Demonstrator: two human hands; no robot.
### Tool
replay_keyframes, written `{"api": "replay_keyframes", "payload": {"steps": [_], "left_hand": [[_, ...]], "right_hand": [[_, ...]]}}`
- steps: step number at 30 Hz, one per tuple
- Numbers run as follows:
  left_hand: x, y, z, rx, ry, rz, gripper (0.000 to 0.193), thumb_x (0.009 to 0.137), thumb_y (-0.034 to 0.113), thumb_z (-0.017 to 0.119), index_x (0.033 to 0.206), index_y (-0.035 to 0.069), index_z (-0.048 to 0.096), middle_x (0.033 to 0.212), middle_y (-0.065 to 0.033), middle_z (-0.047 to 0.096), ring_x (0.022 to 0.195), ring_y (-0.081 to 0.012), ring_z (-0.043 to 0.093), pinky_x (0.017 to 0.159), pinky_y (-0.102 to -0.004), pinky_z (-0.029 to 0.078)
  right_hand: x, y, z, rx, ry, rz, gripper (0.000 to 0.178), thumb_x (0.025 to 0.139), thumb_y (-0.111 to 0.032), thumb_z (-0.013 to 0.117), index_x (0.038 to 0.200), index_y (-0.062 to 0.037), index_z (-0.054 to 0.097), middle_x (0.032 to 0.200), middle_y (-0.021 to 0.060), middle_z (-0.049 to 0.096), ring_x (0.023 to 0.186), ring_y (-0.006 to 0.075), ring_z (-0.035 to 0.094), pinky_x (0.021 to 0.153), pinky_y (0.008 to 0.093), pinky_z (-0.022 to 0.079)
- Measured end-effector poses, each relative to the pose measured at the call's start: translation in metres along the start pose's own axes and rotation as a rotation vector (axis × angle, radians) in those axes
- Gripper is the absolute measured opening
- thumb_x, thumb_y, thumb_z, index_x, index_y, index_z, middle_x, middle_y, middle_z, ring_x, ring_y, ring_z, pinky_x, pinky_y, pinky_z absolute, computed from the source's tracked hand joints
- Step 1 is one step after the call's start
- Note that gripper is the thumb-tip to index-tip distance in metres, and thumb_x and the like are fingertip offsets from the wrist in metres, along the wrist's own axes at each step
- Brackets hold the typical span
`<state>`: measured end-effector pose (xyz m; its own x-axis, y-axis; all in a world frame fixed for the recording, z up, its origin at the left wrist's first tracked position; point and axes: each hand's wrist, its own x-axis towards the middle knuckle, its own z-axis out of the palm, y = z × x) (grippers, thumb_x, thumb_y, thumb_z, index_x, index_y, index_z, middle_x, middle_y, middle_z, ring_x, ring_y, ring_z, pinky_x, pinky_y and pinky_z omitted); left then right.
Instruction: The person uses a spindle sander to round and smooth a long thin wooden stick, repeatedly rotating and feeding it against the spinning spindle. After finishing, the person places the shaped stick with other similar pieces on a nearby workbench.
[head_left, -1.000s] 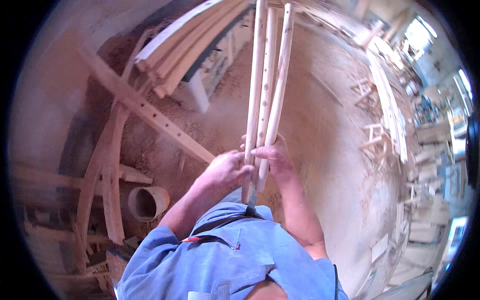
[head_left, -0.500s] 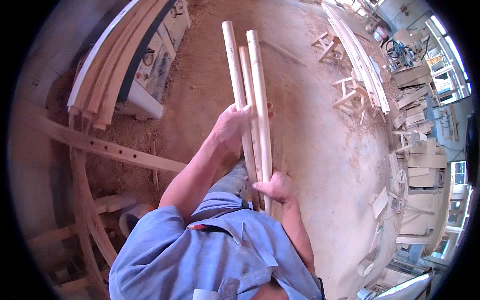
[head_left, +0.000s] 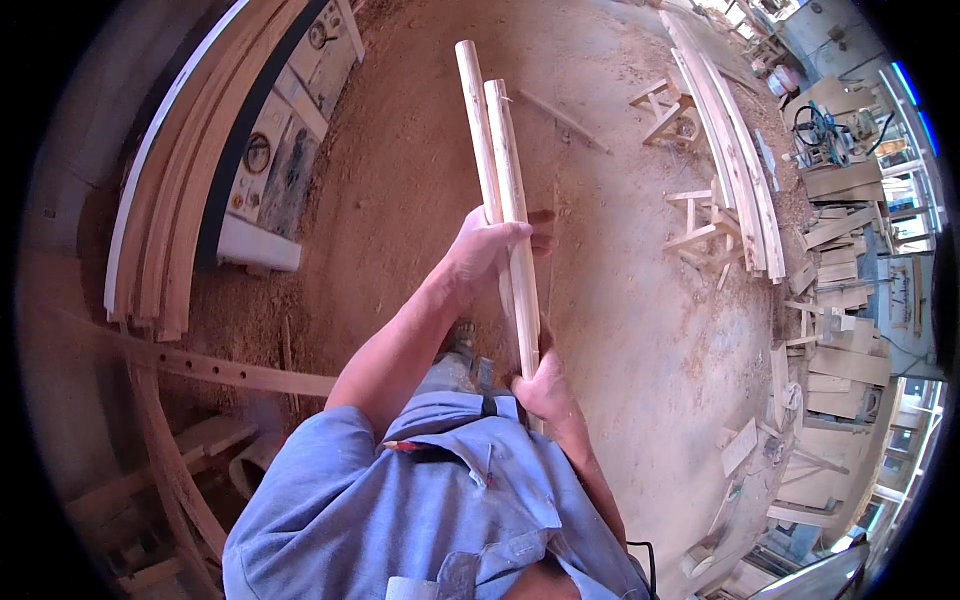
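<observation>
Two pale, round wooden poles show side by side in front of me. The left pole [head_left: 474, 120] reaches a little farther out than the right pole [head_left: 505, 155]. My left hand [head_left: 490, 240] is wrapped round both near their middle, thumb across the top and fingertips showing beyond the right pole. Lower down, close to my body, my right hand [head_left: 546, 388] closes round the near end of the bundle. Any further pole behind these two is hidden. The poles point away from me over the floor.
Long boards [head_left: 190, 160] lie on a machine [head_left: 270, 150] at the left. A drilled wooden beam [head_left: 240, 373] crosses low at the left. More planks [head_left: 725, 150] rest on sawhorses [head_left: 710, 230] at the right, beyond which offcuts [head_left: 845, 350] are piled. A thin stick [head_left: 565, 120] lies on the dusty floor.
Three pole ends showed before; now two do. The right pole's far end has come closer to the left pole and nearer to me. My right hand has moved slightly lower, and my view has shifted.
</observation>
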<state>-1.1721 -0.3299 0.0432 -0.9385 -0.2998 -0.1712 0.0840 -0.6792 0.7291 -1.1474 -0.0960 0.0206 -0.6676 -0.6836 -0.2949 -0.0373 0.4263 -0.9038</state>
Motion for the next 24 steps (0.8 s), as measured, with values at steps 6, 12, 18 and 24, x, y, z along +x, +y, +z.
{"api": "replay_keyframes", "payload": {"steps": [6, 12, 18, 24], "left_hand": [[0.077, -0.008, 0.054, -0.067, -0.068, 0.112, 0.085, 0.076, 0.024, 0.077, 0.142, -0.005, 0.033, 0.137, -0.0304, 0.053, 0.106, -0.0343, 0.07, 0.1, -0.0491, 0.055], [0.14, 0.004, 0.098, 0.194, 0.298, 0.191, 0.066, 0.084, 0.021, 0.075, 0.135, -0.007, 0.045, 0.123, -0.0239, 0.066, 0.1, -0.0284, 0.07, 0.092, -0.0419, 0.057], [0.177, 0.009, 0.088, 0.052, 0.335, 0.246, 0.052, 0.086, 0.024, 0.076, 0.126, -0.003, 0.054, 0.109, -0.0183, 0.068, 0.094, -0.0289, 0.069, 0.088, -0.042, 0.057], [0.206, -0.002, 0.066, -0.356, 0.092, 0.273, 0.042, 0.087, 0.022, 0.069, 0.121, 0.002, 0.056, 0.108, -0.0184, 0.067, 0.094, -0.0315, 0.069, 0.085, -0.0442, 0.057]], "right_hand": [[0.058, 0.037, -0.104, 0.251, -0.285, 0.078, 0.08, 0.072, -0.002, 0.08, 0.145, -0.0047, 0.046, 0.113, 0.0092, 0.068, 0.098, 0.0203, 0.068, 0.09, 0.0355, 0.054], [0.104, 0.07, -0.168, 0.351, -0.337, 0.008, 0.078, 0.07, -0.002, 0.085, 0.14, -0.0055, 0.051, 0.108, 0.0064, 0.068, 0.096, 0.0152, 0.066, 0.088, 0.034, 0.054], [0.162, 0.042, -0.216, -0.077, -0.392, 0.042, 0.072, 0.067, -0.01, 0.081, 0.134, -0.0065, 0.057, 0.105, 0.0106, 0.069, 0.097, 0.0257, 0.067, 0.085, 0.0387, 0.054], [0.228, 0.018, -0.269, 0.159, -0.747, 0.259, 0.069, 0.064, -0.008, 0.084, 0.128, -0.0039, 0.059, 0.083, 0.0063, 0.067, 0.069, 0.0156, 0.066, 0.059, 0.0317, 0.053]]}}
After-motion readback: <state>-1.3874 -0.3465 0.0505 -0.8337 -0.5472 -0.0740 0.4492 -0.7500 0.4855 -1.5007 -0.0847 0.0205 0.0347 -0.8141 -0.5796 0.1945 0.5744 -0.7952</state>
